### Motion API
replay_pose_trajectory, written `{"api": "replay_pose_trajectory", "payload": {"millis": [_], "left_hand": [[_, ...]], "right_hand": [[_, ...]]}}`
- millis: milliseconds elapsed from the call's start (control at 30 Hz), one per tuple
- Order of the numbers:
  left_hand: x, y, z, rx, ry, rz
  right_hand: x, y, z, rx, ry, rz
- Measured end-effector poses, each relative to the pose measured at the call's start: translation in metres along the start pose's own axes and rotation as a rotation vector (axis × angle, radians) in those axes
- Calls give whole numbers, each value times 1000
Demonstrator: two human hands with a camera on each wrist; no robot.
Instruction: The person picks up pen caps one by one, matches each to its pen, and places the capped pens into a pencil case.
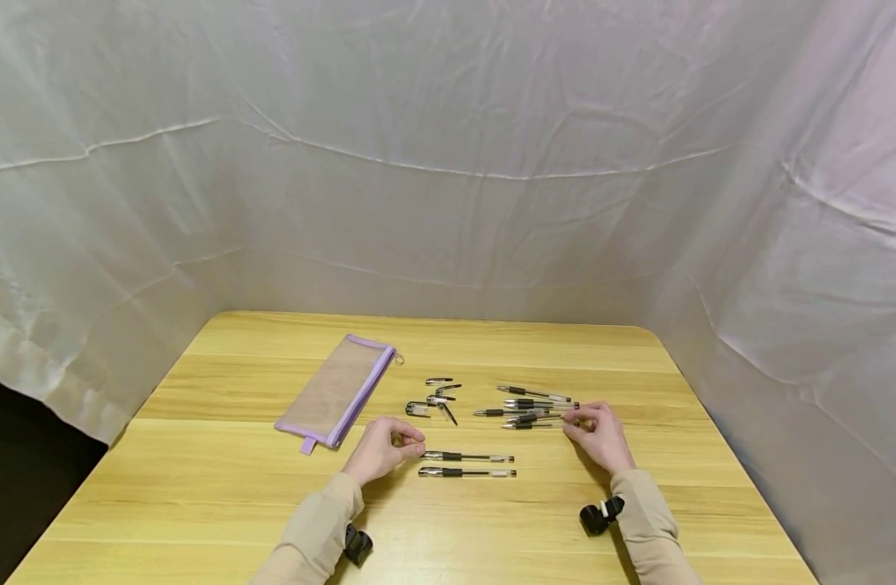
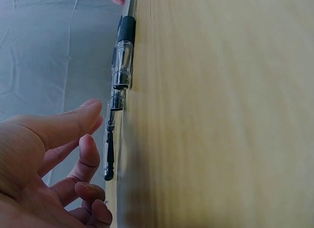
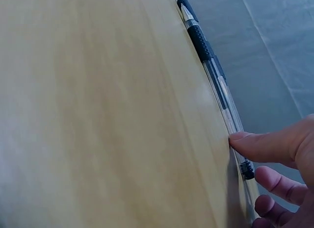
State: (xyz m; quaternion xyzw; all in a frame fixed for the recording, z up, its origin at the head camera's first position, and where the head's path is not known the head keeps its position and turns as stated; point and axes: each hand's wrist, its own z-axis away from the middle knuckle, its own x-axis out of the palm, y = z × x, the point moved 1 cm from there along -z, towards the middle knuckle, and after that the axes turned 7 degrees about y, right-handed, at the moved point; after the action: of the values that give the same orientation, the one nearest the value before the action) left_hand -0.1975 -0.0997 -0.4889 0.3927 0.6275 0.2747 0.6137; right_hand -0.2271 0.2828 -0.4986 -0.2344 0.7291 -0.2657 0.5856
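My left hand [image 1: 385,448] hovers by the cap end of the farther of two capped gel pens [image 1: 465,457], fingers loosely bent; in the left wrist view a gap separates thumb and forefinger. Nearer lies the second capped gel pen [image 1: 467,473], parallel to it. At the right, my right hand [image 1: 599,436] is at the back ends of several uncapped gel pens [image 1: 528,404] with black grips. Its thumb [image 3: 245,142] presses one clear-barrelled gel pen [image 3: 221,93] near the end plug, seemingly pinching it; the forefinger is mostly hidden.
Several loose clear-and-black pen caps [image 1: 418,409] lie between the pouch and the uncapped pens. A mesh zip pouch [image 1: 335,390] with purple edging lies flat at the left. Pale curtains [image 1: 448,227] hang around the back and sides of the wooden table [image 1: 491,536].
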Motion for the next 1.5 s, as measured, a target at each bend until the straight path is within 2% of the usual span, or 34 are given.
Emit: {"api": "replay_pose_trajectory", "payload": {"millis": [433, 600, 733, 933, 1133, 1267, 1500], "left_hand": [[-2, -1, 0, -16, 1, 19], [-4, -1, -2, -58, 16, 49], [-5, -1, -5, -86, 41, 59], [-4, -3, -14, -83, 71, 39], [-3, -5, -24, -90, 124, 0], [-3, -7, -28, -93, 143, -30], [0, -5, -32, -24, 169, -141]], "right_hand": [[4, 0, 1, -129, -17, 66], [3, -2, 1, -137, 2, 46], [4, -7, 2, -126, 12, -12], [6, -12, 4, -94, 7, -167], [10, -13, 6, 61, -86, -468], [13, -14, 8, 122, -110, -594], [17, -17, 9, 113, -110, -704]]}}
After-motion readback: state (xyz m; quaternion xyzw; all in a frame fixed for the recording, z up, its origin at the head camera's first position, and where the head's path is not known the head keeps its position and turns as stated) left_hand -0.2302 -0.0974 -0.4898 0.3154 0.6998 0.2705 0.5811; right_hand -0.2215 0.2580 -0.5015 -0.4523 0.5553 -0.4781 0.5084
